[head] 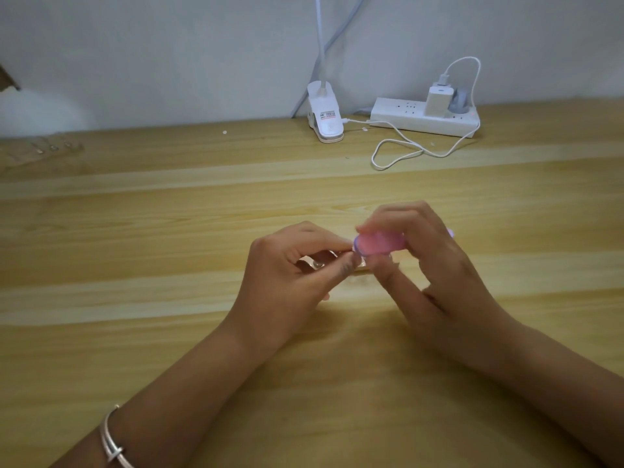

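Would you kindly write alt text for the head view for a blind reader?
A person's right hand holds a small pink translucent plastic oval next to a shiny foil strip pinched in the left hand, above a light wooden table. A white clip lamp and white power strip stand behind.

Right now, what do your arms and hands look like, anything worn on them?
The left forearm and right forearm are bare, with no sleeves in view. The left hand and right hand wear no gloves. A thin silver bangle, two slim bands joined by a small crossbar, circles the left forearm.
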A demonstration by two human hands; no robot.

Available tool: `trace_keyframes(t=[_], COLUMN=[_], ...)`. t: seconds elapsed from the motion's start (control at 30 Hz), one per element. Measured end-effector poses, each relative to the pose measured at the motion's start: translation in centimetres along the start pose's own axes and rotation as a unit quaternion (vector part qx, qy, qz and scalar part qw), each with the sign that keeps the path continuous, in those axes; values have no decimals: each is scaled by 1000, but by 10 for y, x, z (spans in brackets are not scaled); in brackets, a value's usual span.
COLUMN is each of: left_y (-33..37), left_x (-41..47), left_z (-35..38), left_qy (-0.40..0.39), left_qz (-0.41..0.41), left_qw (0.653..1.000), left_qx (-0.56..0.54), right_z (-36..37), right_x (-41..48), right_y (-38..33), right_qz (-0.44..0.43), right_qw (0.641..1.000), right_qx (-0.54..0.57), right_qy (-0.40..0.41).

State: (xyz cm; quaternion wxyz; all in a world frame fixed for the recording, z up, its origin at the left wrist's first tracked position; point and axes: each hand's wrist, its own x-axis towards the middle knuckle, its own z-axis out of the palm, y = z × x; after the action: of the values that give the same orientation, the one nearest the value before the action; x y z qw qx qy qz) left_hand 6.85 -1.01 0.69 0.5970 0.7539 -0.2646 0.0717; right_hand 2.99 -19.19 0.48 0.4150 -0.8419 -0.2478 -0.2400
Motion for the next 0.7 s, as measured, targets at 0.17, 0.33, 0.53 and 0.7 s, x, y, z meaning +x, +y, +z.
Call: trace_keyframes(t=[0.17, 0.33, 0.53, 0.7], left_y=[-1, -2, 2, 3], left_x=[0, 0, -1, -1], left_z=[-1, 0, 0, 0], left_qy=[4, 7, 7, 9], left_qz=[9, -4, -4, -13], left_qw=[1000, 999, 1000, 999], left_qx=[17, 36, 27, 28], right_z=[-2, -8, -8, -9], right_x=[0, 4, 3, 3], right_y=[3, 11, 11, 10], right_qz=[-44, 0, -58, -84], right_qw=[998, 998, 997, 995], right_qx=[-50, -14, -36, -19], right_qy=[20, 56, 23, 40])
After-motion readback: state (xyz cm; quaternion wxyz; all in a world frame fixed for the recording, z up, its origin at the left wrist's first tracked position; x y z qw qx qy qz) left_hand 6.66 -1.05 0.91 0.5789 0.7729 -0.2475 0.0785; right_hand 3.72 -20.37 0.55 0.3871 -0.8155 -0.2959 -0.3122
